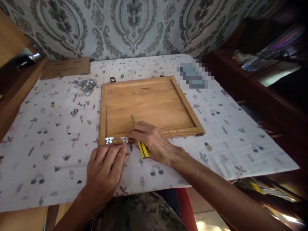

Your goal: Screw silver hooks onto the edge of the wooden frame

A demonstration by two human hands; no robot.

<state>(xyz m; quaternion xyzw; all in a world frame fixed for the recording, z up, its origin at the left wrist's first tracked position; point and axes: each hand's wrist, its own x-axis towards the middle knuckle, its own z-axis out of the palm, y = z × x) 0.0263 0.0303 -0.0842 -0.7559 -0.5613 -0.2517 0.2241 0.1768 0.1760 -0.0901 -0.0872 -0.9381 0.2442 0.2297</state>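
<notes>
A wooden frame [149, 106] with a wood panel inside lies on the cloth-covered table in front of me. Two small shiny metal hinges, a left one [109, 140] and a right one [124, 139], sit along its near edge. My left hand [106, 165] is closed at that edge, its index fingertip pressing on the right hinge; the undersides of its fingers are hidden. My right hand [152, 141] is wrapped around a screwdriver with a yellow and black handle [143, 150]. Its thin shaft points away over the panel, while my right fingertips are close beside the right hinge.
A pile of metal hardware [88, 86] and scattered small parts [83, 103] lie left of the frame. Flat brown cardboard [66, 67] lies at the back left. A blurred bluish item [193, 76] is at the back right. Patterned fabric [134, 25] rises behind the table.
</notes>
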